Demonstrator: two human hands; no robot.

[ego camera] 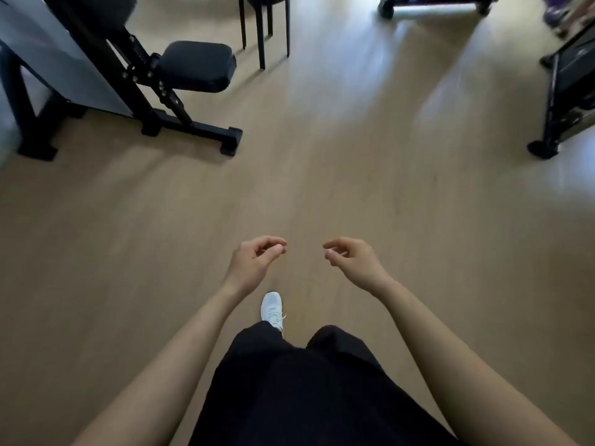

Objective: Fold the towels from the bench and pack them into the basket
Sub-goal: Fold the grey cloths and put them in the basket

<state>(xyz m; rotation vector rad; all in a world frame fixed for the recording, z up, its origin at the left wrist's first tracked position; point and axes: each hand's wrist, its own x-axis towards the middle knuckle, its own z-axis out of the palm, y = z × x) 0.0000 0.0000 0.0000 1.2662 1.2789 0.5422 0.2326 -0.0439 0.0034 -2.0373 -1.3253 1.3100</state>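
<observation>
I am standing on a light wooden floor (322, 175). A black padded workout bench (196, 66) stands at the upper left on a black steel frame; I see no towels on its visible seat. No towels and no basket are in view. My left hand (254, 262) and my right hand (351, 262) hang in front of me at waist height, a short gap apart. Both have loosely curled fingers and hold nothing.
Black chair legs (264, 30) stand at the top centre. A dark wheeled machine (566, 91) sits at the right edge and another wheeled frame (431, 4) at the top. A grey panel (48, 49) leans behind the bench. My white shoe (272, 309) steps forward.
</observation>
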